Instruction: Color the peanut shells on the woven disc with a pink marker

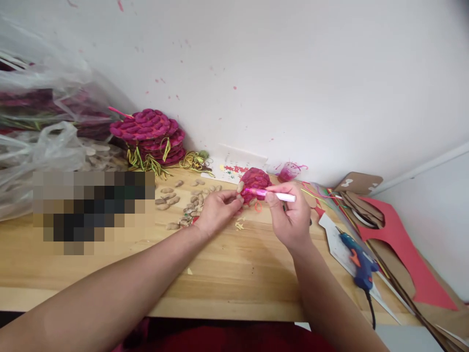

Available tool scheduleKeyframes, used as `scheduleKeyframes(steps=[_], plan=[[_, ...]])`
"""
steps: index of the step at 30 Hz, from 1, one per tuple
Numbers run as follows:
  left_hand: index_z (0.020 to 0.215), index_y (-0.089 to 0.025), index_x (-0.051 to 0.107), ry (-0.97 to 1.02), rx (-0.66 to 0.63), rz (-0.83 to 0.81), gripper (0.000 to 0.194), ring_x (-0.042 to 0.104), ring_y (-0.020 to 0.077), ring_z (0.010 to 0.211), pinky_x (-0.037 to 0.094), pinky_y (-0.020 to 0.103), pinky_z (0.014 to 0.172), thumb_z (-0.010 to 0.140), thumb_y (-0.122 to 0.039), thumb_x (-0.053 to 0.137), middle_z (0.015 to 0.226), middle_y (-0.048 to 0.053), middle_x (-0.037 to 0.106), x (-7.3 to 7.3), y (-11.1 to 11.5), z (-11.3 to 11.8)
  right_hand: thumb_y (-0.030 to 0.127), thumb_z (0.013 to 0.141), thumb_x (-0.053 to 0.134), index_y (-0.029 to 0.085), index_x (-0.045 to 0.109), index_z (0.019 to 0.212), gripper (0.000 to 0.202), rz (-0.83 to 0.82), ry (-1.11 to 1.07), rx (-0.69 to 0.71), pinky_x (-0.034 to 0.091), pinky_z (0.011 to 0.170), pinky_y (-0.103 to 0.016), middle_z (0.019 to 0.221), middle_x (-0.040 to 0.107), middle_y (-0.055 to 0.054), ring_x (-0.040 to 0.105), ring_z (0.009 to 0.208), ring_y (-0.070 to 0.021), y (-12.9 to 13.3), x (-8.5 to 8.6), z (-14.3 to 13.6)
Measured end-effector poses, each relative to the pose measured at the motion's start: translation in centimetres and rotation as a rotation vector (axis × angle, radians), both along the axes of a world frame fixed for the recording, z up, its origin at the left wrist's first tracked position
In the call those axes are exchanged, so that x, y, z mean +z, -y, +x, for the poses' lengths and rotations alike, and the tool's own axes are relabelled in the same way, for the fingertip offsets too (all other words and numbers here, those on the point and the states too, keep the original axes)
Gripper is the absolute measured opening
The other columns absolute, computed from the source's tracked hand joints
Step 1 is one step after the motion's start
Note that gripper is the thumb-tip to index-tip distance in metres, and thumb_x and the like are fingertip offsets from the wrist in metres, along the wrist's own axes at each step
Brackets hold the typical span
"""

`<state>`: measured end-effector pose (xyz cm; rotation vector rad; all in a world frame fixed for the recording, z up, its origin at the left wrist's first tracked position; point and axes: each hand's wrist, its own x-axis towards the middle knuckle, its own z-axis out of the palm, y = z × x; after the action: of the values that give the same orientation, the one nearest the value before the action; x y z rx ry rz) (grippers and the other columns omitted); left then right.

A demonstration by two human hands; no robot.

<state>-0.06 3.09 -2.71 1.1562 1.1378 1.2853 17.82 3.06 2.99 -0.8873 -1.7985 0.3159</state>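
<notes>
A person's bare arms reach over a wooden worktop against a white wall flecked with pink. Ahead of the hands, mostly between them, lies a round, knobbly magenta piece. The right hand grips a white-and-magenta pen-like tool, which crosses the near part of the piece and points toward the left hand. That hand is at the piece's left edge, fingers drawn together beside a pale peanut; from here I cannot tell whether they grip it or the piece. Loose peanuts are scattered left of the left hand. Farther left, near the wall, stands a stack of magenta discs with yellow-green tassels. On the right, a blue glue gun lies beside red card.
</notes>
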Motion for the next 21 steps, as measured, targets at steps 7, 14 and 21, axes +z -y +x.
scheduleKeyframes(steps=[7,14,21], plan=[[0.083,-0.017,0.081,-0.081,0.024,0.069,0.023,0.054,0.0150,0.056,0.040,0.024,0.054,0.079,-0.038,0.072,0.063,0.001,0.068,0.4,0.3,0.0,0.026,0.099,0.066,0.026,0.066,0.102,0.003,0.105,0.108,0.018,0.057,0.075,-0.034,0.092,0.074,-0.002,0.070,0.082,-0.0187,0.1,0.2,-0.7],[0.079,-0.017,0.082,-0.221,0.067,0.160,0.022,0.049,0.0135,0.055,0.035,0.024,0.054,0.080,-0.031,0.066,0.060,-0.001,0.065,0.9,0.6,-0.1,0.027,0.099,0.066,0.025,0.066,0.102,0.004,0.139,0.108,-0.060,0.056,0.071,-0.035,0.092,0.074,-0.003,0.070,0.081,-0.0194,-0.1,0.1,-0.3],[0.075,-0.018,0.081,-0.308,0.120,0.214,0.019,0.055,0.0167,0.062,0.041,0.027,0.062,0.080,-0.030,0.067,0.066,0.003,0.071,1.1,0.6,-0.2,0.025,0.100,0.065,0.026,0.065,0.100,0.000,0.141,0.155,-0.016,0.056,0.074,-0.036,0.090,0.074,-0.002,0.069,0.080,-0.0191,0.4,0.3,-0.6]])
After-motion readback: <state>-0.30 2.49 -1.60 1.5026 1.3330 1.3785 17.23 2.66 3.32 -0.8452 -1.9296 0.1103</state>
